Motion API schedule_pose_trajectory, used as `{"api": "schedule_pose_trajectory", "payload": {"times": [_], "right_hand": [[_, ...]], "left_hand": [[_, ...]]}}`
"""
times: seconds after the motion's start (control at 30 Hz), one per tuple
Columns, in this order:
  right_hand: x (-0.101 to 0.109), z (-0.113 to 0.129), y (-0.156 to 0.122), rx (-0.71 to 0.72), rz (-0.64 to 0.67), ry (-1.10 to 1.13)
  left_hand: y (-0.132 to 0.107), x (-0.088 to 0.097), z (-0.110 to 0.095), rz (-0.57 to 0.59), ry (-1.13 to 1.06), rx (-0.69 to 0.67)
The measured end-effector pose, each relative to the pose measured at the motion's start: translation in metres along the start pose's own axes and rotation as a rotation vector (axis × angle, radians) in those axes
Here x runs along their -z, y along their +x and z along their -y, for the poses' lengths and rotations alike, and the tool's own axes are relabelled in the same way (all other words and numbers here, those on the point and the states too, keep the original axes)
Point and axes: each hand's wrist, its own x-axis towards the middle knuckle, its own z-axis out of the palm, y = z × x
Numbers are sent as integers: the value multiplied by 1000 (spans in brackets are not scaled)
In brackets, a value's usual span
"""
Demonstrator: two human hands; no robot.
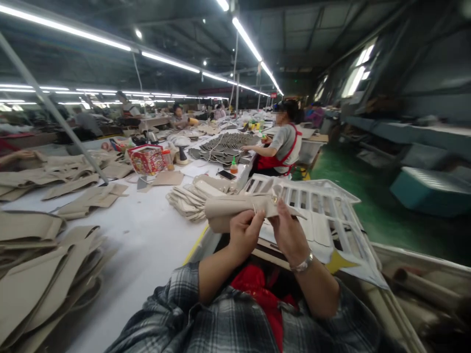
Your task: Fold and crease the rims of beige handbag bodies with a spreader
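Note:
A beige, leather-like piece (230, 205), folded over into a roll, is held up in front of my chest. My left hand (246, 230) pinches its lower edge near the middle, thumb on top. At its right end my right hand (289, 233) grips it, thumb and fingers closed around the narrow part. Something small and shiny shows by the right fingertips; I cannot make out what it is. Behind the piece, a stack of similar beige pieces (187, 200) lies on the white table (147, 240). To the right is a white slatted plastic crate (320, 196).
Large beige pieces (37, 279) pile up on the left. Farther along stand a red patterned box (147, 159), a small glue-like bottle (234, 166) and a phone (226, 175). A co-worker in a red apron (285, 152) sits ahead on the right. A teal bin (430, 191) stands on the green floor.

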Motion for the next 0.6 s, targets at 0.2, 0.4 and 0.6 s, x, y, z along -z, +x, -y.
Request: {"api": "schedule_pose_trajectory", "payload": {"times": [0.2,0.4,0.6], "right_hand": [[23,-6,11,-308,-55,485],[95,-16,18,-186,-110,697],[153,-22,-5,-108,-134,631]], "left_hand": [[-2,-31,4,349,193,-167],[-41,-41,50,824,-38,200],[-15,-52,95,305,-617,802]]}}
